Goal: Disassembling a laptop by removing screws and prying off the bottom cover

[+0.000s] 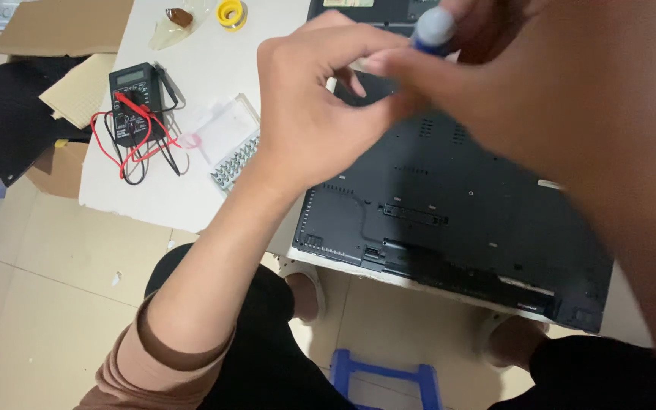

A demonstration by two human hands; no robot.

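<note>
- While the black laptop point(457, 220) lies bottom-up on the white table point(191, 45), its near edge hanging a bit over the table's front, both hands meet above its far-left part.
- Left hand point(320, 106) is curled, fingertips pinched in toward the right hand; looks like it's steadying something small, but the blur makes it hard to say what exactly.
- Right hand point(518, 83) is very close to the camera and smeared by motion; it's wrapped around a screwdriver with a blue handle and rounded grey cap point(433, 29), which pokes out at the top.
- Just left of the left wrist there's a clear plastic case with rows of driver bits point(233, 159), lid flipped open.
- Further left sits a black multimeter point(135, 99) with red and black leads tangled over it.
- Up at the far edge: a yellow tape roll point(231, 13) and a crumpled clear bag point(175, 23).
- Cardboard point(62, 26) lies off the table's left side, and a blue stool point(385, 380) shows between the person's knees.
</note>
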